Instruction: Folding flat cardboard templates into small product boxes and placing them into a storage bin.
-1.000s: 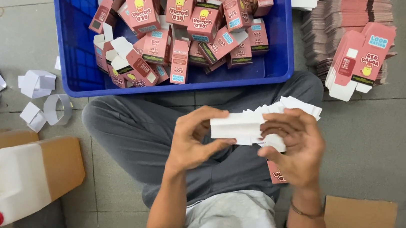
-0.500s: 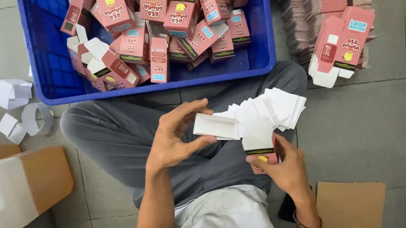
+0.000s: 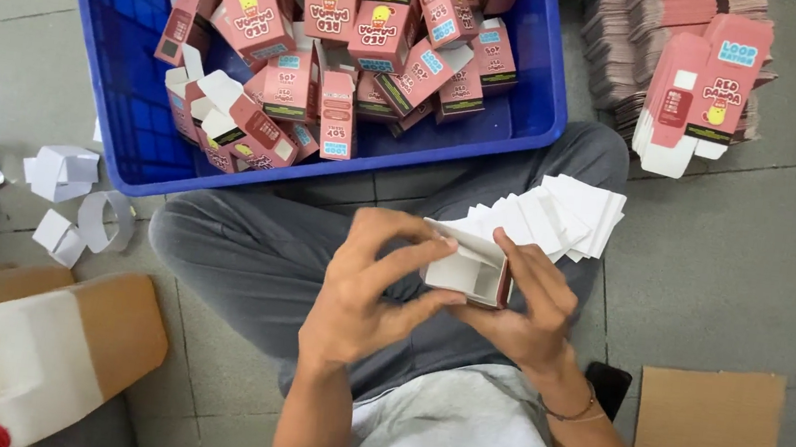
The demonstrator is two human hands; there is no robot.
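Over the lap, the left hand [image 3: 366, 294] and right hand [image 3: 522, 310] both pinch the half-opened small carton [image 3: 467, 272], open end toward six o'clock, blue crate [image 3: 123, 116] at eleven.

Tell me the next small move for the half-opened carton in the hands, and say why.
Probably press the open end flap shut with the left hand while the right hand steadies the small carton. It is squared up with its white inside showing, and finished cartons fill the blue crate.
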